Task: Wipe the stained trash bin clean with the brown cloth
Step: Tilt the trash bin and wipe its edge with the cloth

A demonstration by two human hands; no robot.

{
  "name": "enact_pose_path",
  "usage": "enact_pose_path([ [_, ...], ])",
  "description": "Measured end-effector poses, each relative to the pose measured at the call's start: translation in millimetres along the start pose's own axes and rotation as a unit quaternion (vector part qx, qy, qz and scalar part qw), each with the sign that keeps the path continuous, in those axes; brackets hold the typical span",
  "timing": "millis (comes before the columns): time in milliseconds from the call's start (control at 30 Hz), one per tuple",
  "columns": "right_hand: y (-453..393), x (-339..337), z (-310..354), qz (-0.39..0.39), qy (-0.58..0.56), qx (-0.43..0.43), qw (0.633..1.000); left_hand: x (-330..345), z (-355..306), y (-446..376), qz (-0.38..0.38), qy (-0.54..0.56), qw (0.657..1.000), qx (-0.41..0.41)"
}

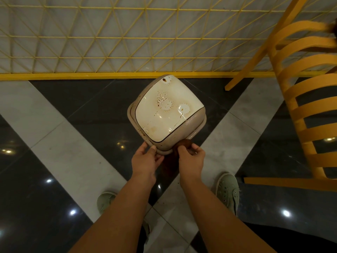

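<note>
A cream trash bin [164, 114] with a swing lid stands on the floor in front of me, seen from above. Brown splatter stains dot its lid and rim. My left hand [147, 157] grips the bin's near rim, thumb on top. My right hand [191, 157] pinches the brown cloth [184, 144] against the bin's near right corner. Most of the cloth is hidden under that hand and hangs dark below it.
A yellow wire-grid partition [127, 33] with a yellow base bar stands just behind the bin. A yellow slatted wooden chair [300, 99] stands at the right. My two green shoes [228, 190] rest on the glossy black and grey tiled floor [63, 143].
</note>
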State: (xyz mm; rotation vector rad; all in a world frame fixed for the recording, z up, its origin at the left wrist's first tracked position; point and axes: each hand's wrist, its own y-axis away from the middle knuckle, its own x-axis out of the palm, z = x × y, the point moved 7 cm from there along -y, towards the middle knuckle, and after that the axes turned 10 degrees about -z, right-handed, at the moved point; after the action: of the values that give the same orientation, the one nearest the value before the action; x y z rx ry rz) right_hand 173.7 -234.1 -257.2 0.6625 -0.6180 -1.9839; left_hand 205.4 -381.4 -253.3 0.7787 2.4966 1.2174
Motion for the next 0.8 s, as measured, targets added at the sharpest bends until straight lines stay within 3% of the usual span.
enact_pose_path([
  [267,-31,-6,24,-0.033,0.038,0.044,0.998,0,0,-1,0.003,-0.005,1.000,-0.005],
  [533,12,10,-24,0.029,0.067,0.071,0.995,-1,-1,-1,0.004,-0.003,1.000,-0.001],
  [700,3,6,-10,0.057,0.118,0.046,0.990,-3,-5,-5,0.011,-0.039,0.999,0.016],
  [800,-12,-2,9,0.032,0.119,0.046,0.991,-4,-5,-8,0.011,-0.058,0.998,0.015],
])
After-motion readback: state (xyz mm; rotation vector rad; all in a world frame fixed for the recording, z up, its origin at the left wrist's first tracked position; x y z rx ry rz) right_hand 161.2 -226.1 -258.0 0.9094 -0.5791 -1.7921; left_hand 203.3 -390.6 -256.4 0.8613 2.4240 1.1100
